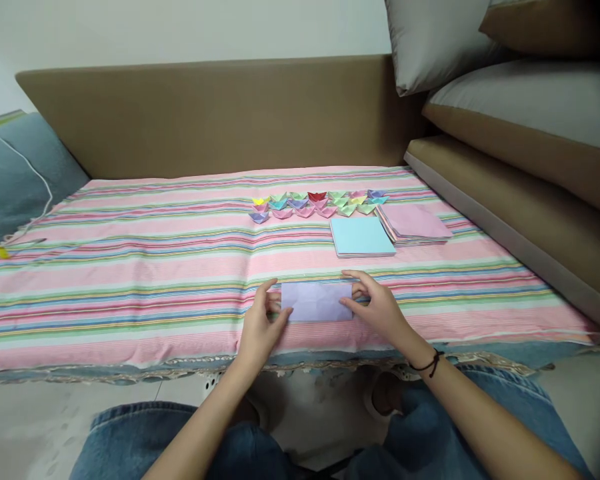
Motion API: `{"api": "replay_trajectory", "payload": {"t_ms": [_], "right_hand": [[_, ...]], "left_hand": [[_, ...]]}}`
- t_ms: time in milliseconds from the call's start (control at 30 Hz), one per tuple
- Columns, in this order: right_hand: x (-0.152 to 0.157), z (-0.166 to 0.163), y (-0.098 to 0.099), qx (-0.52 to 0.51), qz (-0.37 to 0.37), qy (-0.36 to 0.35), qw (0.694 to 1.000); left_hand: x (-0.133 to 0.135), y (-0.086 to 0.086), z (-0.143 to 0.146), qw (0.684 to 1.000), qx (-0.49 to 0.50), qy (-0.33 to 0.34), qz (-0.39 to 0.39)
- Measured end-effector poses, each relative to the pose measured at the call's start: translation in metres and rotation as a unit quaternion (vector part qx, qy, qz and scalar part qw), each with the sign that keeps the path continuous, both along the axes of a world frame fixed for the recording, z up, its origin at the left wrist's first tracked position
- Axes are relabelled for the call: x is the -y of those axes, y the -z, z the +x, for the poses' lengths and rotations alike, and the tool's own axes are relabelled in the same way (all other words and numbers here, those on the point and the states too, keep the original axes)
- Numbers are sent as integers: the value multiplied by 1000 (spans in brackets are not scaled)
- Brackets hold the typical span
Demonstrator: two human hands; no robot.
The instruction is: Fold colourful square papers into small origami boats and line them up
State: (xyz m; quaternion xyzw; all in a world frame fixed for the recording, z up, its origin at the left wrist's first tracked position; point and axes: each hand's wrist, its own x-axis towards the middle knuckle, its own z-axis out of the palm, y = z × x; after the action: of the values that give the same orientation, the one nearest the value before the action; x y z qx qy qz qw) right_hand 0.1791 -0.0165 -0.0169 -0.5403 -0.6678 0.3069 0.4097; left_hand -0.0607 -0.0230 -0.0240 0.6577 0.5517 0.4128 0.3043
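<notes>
A lilac sheet of paper (316, 301), folded into a rectangle, lies on the striped cloth (130, 267) near its front edge. My left hand (263, 327) pinches the sheet's left end between thumb and fingers. At the right end, my right hand (375, 303) holds it the same way, fingers curled over the edge. Further back sit a light blue paper stack (361, 236) and a pink paper stack (415, 223). Behind them, several small folded paper boats (320, 204) in many colours stand in rows.
The cloth covers a low bed or sofa with a brown backrest (220, 113). Brown and grey cushions (520, 113) pile up at the right. A blue-grey pillow (15, 173) with a white cable lies at the left. My knees in jeans (130, 433) show below.
</notes>
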Motion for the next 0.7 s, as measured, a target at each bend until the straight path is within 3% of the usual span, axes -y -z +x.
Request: {"api": "replay_trajectory", "payload": {"t_ms": [133, 267, 367, 467, 600, 700], "right_hand": [[1, 1, 2, 8, -13, -3, 1000], [3, 0, 4, 42, -16, -16, 999], [2, -1, 5, 91, 30, -1, 995], [1, -1, 4, 163, 116, 0, 980], [2, 2, 2, 227, 183, -100, 951], [5, 4, 0, 256, 168, -143, 941]], "left_hand": [[-1, -2, -1, 999, -41, -32, 15], [4, -8, -1, 966, -201, -47, 157], [12, -9, 5, 916, -306, 42, 257], [18, -5, 15, 891, -333, 153, 269], [19, 2, 23, 880, -357, 178, 257], [14, 1, 20, 865, -374, 173, 286]]}}
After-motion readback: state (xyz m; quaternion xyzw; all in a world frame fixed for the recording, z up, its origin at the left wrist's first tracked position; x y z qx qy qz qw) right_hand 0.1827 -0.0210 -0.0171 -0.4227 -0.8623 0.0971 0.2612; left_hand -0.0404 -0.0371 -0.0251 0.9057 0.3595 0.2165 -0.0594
